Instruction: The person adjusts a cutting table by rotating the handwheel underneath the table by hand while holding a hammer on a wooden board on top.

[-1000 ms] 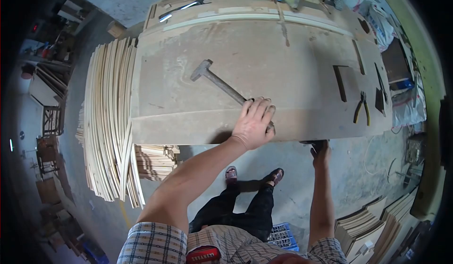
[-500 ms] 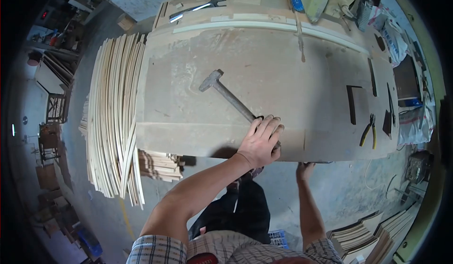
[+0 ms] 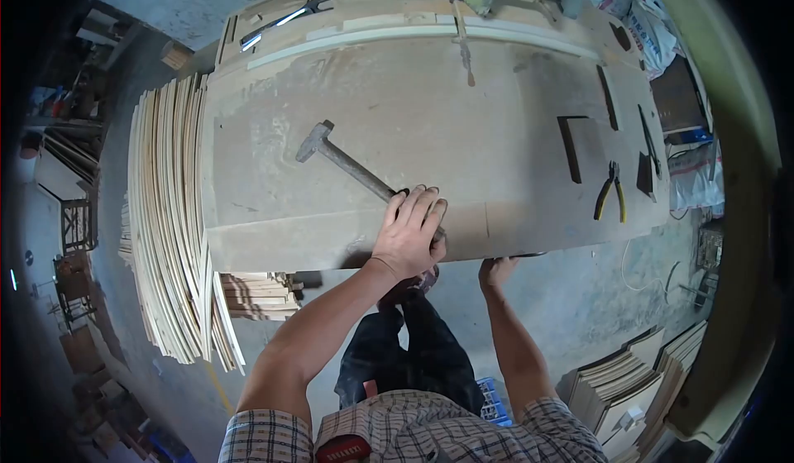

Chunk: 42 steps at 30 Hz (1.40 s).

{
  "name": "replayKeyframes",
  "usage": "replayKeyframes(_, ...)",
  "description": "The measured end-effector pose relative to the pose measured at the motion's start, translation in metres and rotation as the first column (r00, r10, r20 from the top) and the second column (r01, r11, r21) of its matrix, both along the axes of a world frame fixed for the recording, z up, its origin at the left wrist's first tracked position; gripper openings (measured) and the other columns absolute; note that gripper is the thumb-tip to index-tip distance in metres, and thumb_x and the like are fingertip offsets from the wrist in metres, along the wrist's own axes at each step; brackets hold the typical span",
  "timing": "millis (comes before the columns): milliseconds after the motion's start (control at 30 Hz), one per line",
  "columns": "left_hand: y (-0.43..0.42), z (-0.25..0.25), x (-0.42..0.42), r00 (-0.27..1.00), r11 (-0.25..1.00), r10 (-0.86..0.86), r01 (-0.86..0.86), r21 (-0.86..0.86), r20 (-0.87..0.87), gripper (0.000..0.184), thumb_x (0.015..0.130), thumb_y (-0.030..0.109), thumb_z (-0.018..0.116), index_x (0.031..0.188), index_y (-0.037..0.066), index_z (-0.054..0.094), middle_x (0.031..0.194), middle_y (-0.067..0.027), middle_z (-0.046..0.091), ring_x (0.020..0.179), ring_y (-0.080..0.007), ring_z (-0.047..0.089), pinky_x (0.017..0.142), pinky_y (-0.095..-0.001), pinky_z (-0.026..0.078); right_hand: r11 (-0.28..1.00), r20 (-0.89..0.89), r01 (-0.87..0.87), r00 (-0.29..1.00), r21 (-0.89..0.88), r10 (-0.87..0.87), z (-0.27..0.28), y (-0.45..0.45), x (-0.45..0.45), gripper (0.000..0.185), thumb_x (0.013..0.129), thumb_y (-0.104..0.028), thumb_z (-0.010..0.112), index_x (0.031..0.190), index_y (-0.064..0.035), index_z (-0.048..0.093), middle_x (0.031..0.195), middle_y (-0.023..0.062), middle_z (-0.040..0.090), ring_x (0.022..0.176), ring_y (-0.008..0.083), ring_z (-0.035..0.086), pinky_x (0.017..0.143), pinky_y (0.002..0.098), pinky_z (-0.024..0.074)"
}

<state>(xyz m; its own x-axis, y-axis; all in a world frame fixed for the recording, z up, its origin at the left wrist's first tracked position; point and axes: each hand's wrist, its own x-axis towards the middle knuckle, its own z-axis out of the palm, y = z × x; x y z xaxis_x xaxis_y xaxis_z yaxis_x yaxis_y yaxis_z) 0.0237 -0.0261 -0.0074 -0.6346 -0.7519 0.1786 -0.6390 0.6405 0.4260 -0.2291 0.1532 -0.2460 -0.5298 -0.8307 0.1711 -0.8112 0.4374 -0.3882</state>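
Observation:
A hammer [image 3: 357, 170] with a grey metal head lies slantwise on the worktable [image 3: 273, 161], its head toward the far left. My left hand [image 3: 411, 230] is closed over the near end of its handle, close to the table's front edge. My right hand [image 3: 497, 271] reaches to the underside of that edge, farther right. Its fingers are mostly hidden by the tabletop, and a thin dark shape shows beside them that I cannot make out.
Pliers [image 3: 610, 192] with yellow-black handles and dark flat pieces lie on the table's right. A large wrench [image 3: 289, 18] rests at the back near long pale strips. Wooden slats [image 3: 169, 215] are stacked at the left, and curved boards [image 3: 616, 384] stand on the floor at right.
My view has turned, so the table and tools appear farther left. The left hand stays on the hammer handle, and a little more of the right hand shows below the edge.

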Motion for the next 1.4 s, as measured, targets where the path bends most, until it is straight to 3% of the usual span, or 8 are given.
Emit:
replayKeyframes(100,0.002,0.0,0.003,1.0,1.0,-0.003,0.003,-0.015,0.0,0.065,0.085,0.031,0.072,0.142,0.004,0.06,0.153,-0.0171,0.052,0.149,-0.0347,0.044,0.124,-0.0569,0.03,0.981,0.332,-0.131,0.94,0.147,0.076,0.006,0.011,-0.038,0.041,0.102,-0.024,0.055,0.135,-0.001,0.064,0.135,0.0259,0.068,0.129,0.0477,0.059,0.111,0.0605,0.0426)
replayKeyframes(267,-0.029,0.03,0.041,0.997,0.998,-0.053,0.051,-0.023,-0.061,0.066,0.088,0.039,0.077,0.144,0.007,0.06,0.154,-0.0162,0.052,0.147,-0.0348,0.045,0.123,-0.0552,0.031,0.923,0.987,0.351,-0.086,0.158,-0.136,0.122,0.015,-0.075,0.042,0.108,-0.044,0.049,0.139,-0.0169,0.062,0.127,0.006,0.072,0.121,0.0239,0.066,0.1,0.0461,0.0473)
replayKeyframes(533,-0.083,-0.007,0.127,0.951,0.937,0.301,-0.28,-0.21,0.074,0.074,0.091,0.034,0.073,0.155,0.006,0.049,0.158,-0.0177,0.048,0.142,-0.0404,0.047,0.118,-0.0533,0.035,0.806,0.847,0.582,0.373,0.105,-0.379,0.07,-0.016,-0.012,0.047,0.113,-0.035,0.048,0.125,0.008,0.062,0.12,0.0232,0.071,0.114,0.0303,0.067,0.103,0.0489,0.0496)
replayKeyframes(633,-0.083,-0.011,0.13,0.956,0.951,0.286,-0.274,-0.147,0.071,0.074,0.091,0.032,0.071,0.156,0.005,0.048,0.16,-0.0182,0.046,0.142,-0.0405,0.046,0.119,-0.0532,0.035,0.954,0.144,0.298,0.946,-0.025,-0.292,-0.02,0.014,0.016,0.037,0.104,-0.007,0.056,0.137,0.0109,0.055,0.142,0.0284,0.059,0.129,0.0378,0.059,0.118,0.0466,0.0397)
replayKeyframes(733,-0.084,-0.004,0.129,0.953,0.949,0.286,-0.268,-0.167,0.099,0.073,0.091,0.032,0.07,0.156,0.005,0.048,0.162,-0.0182,0.044,0.143,-0.0403,0.045,0.119,-0.0543,0.035,0.945,0.872,0.309,0.428,0.107,-0.239,-0.004,0.013,-0.024,0.035,0.097,0.001,0.057,0.131,0.0036,0.06,0.124,0.0202,0.069,0.125,0.0297,0.065,0.106,0.0417,0.0488)
replayKeyframes(967,-0.085,-0.006,0.129,0.958,0.954,0.271,-0.254,-0.158,0.091,0.074,0.092,0.032,0.068,0.157,0.005,0.045,0.162,-0.0196,0.043,0.146,-0.0406,0.043,0.12,-0.0562,0.032,0.794,0.954,0.552,-0.274,0.257,-0.118,0.104,0.001,-0.081,0.035,0.111,-0.035,0.046,0.132,-0.0114,0.062,0.13,0.0075,0.07,0.116,0.0214,0.065,0.1,0.0477,0.0493)
replayKeyframes(1233,-0.084,-0.01,0.129,0.949,0.953,0.286,-0.267,-0.145,0.132,0.076,0.092,0.032,0.068,0.159,0.006,0.042,0.164,-0.019,0.04,0.143,-0.0432,0.044,0.119,-0.0564,0.033,0.798,0.904,0.601,0.365,-0.046,-0.222,0.077,-0.013,0.001,0.041,0.112,-0.039,0.058,0.134,-0.0051,0.06,0.126,0.0065,0.068,0.103,0.017,0.066,0.081,0.0376,0.0552)
replayKeyframes(1400,-0.083,-0.007,0.128,0.943,0.951,0.3,-0.283,-0.125,0.144,0.075,0.092,0.035,0.069,0.158,0.006,0.044,0.163,-0.0179,0.04,0.148,-0.0396,0.04,0.121,-0.0575,0.031,0.859,0.978,0.509,0.145,0.054,-0.147,0.066,-0.007,0.003,0.021,0.102,-0.015,0.068,0.121,-0.0066,0.066,0.112,0.0025,0.071,0.094,0.0117,0.064,0.079,0.0313,0.0516)
